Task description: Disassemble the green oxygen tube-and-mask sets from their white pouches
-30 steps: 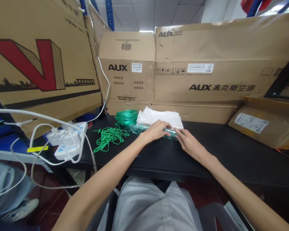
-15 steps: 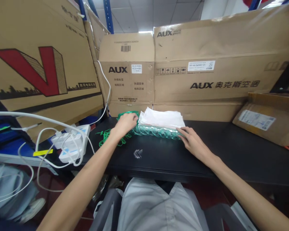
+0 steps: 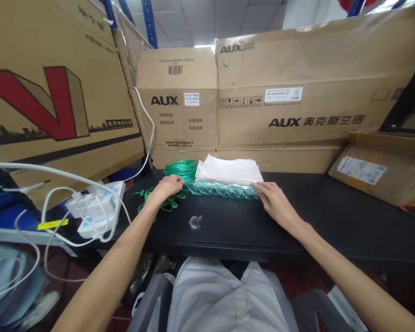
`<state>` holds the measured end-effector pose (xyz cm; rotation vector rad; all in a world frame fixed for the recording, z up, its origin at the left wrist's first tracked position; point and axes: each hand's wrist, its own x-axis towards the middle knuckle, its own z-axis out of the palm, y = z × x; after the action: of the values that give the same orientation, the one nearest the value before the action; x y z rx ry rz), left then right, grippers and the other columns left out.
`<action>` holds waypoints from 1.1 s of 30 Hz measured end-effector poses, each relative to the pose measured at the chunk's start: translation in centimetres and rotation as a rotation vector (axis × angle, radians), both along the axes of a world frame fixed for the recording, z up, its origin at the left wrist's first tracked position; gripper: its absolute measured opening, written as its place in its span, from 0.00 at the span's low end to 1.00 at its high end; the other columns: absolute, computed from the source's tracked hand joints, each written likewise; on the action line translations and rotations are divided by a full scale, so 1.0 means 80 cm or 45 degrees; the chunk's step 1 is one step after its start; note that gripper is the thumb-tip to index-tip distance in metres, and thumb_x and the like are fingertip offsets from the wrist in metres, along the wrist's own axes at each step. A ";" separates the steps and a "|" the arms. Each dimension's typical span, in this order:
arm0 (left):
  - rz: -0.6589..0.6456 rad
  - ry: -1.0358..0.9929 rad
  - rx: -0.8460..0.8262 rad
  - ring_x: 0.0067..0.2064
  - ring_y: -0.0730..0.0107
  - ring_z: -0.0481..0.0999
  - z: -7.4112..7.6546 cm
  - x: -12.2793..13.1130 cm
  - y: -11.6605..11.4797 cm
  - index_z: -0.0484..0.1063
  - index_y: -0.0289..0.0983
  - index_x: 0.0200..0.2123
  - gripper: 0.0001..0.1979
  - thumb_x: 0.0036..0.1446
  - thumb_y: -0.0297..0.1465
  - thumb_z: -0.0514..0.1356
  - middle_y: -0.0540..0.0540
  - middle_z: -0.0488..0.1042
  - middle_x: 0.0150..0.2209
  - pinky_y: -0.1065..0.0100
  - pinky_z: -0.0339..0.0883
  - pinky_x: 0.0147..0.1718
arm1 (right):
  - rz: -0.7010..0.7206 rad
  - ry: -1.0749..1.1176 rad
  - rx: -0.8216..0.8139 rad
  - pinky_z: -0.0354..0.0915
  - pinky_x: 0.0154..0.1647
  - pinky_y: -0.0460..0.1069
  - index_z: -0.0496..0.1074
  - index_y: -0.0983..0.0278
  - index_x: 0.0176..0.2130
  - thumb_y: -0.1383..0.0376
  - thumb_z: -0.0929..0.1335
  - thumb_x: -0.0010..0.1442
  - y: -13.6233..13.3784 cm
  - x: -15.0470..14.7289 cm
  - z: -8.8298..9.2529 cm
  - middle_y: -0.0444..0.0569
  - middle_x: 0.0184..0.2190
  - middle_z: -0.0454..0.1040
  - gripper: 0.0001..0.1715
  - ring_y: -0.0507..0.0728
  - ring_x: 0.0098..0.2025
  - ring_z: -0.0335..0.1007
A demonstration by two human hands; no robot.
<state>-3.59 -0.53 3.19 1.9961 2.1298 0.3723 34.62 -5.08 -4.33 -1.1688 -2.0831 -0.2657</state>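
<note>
A row of nested clear green plastic shells (image 3: 224, 190) lies along the black table in front of me. At its left end is my left hand (image 3: 169, 186), thumb and fingertips pinched together; what sits between them is hard to see. My right hand (image 3: 275, 196) rests against the row's right end, fingers stretched out and touching the plastic. Just behind the row is a stack of thin white sheets or bags (image 3: 228, 169). Coiled green tubing (image 3: 181, 169) sits behind my left hand. Loose green cords (image 3: 169, 204) lie tangled under and beside that hand.
Several thin, curved silvery strips (image 3: 194, 222) lie near the table's (image 3: 235, 230) front. To the left are a white power strip (image 3: 102, 214) and looping cables. Large cardboard boxes (image 3: 283, 103) wall off the back; a smaller box (image 3: 370, 166) stands right. Another person's leg (image 3: 12, 281) shows lower left.
My left hand has moved off the green tubing, left and toward me, to the row's left end, uncovering the coil. My right hand stays at the right end. The view has shifted slightly.
</note>
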 end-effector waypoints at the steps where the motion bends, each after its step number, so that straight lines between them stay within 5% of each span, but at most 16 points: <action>1: 0.005 -0.001 -0.001 0.52 0.59 0.77 -0.001 -0.001 0.000 0.75 0.37 0.53 0.21 0.69 0.46 0.57 0.40 0.77 0.53 0.51 0.70 0.55 | 0.004 0.007 -0.001 0.70 0.53 0.65 0.73 0.58 0.60 0.63 0.61 0.72 0.001 0.000 0.000 0.56 0.55 0.77 0.22 0.69 0.54 0.70; 7: 0.038 0.003 0.005 0.53 0.56 0.78 -0.004 0.001 -0.002 0.78 0.37 0.49 0.25 0.65 0.52 0.58 0.40 0.80 0.50 0.52 0.69 0.54 | 0.021 0.031 0.001 0.70 0.54 0.65 0.74 0.58 0.60 0.62 0.61 0.72 0.007 0.000 -0.003 0.56 0.55 0.77 0.22 0.68 0.54 0.70; 21: 0.047 -0.026 0.011 0.56 0.56 0.76 0.008 -0.001 0.003 0.76 0.38 0.54 0.22 0.67 0.47 0.59 0.39 0.77 0.55 0.50 0.67 0.57 | 0.005 0.026 -0.026 0.70 0.55 0.64 0.73 0.56 0.61 0.61 0.61 0.72 0.005 0.002 -0.003 0.56 0.55 0.75 0.23 0.68 0.54 0.70; 33: 0.097 -0.049 0.025 0.56 0.46 0.78 -0.006 0.000 0.007 0.80 0.43 0.45 0.29 0.57 0.59 0.58 0.40 0.82 0.49 0.61 0.71 0.49 | -0.007 0.021 -0.034 0.70 0.55 0.65 0.73 0.56 0.62 0.61 0.61 0.72 0.005 0.003 -0.004 0.57 0.54 0.75 0.23 0.68 0.55 0.70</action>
<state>-3.63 0.04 2.72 1.9063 2.1919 0.4417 34.84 -4.65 -4.64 -1.1887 -2.0752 -0.2302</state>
